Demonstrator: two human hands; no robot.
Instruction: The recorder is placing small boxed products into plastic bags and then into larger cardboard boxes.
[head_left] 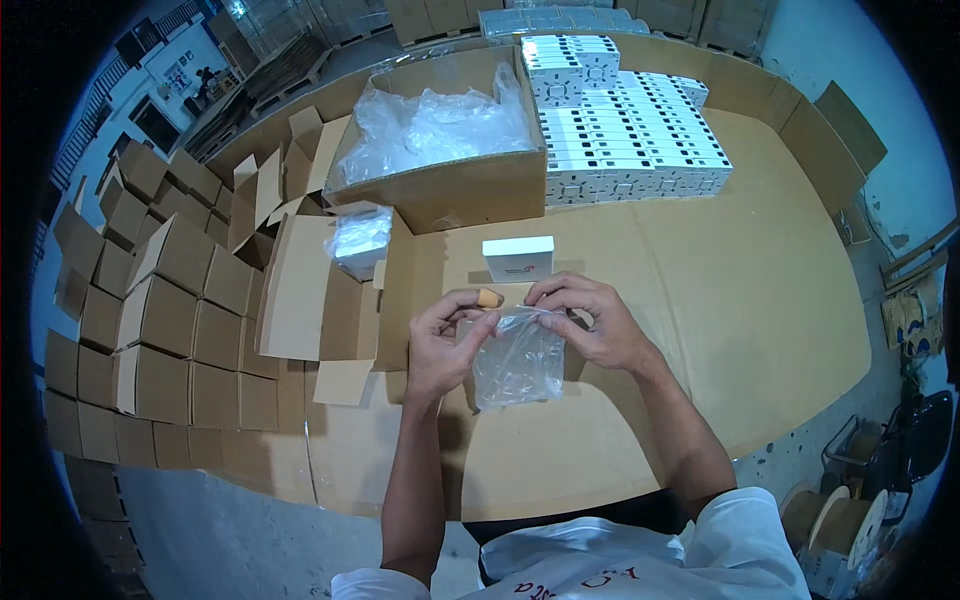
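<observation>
Both hands — left hand point(440, 345), right hand point(590, 320) — pinch a clear bag point(518, 360) at its mouth, seemingly opening it; a white box point(518, 258) lies just beyond — probably needs bagging.

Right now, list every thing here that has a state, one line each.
clear plastic bag: held up at its top edge by both hands, hanging off the table.
left hand: pinching the bag's top edge.
right hand: pinching the bag's top edge.
small white box: closed, lying on the table.
large cardboard box: open, plastic wrap inside.
small brown cartons: folded shut, stacked.
white boxes: closed, stacked in rows.
</observation>
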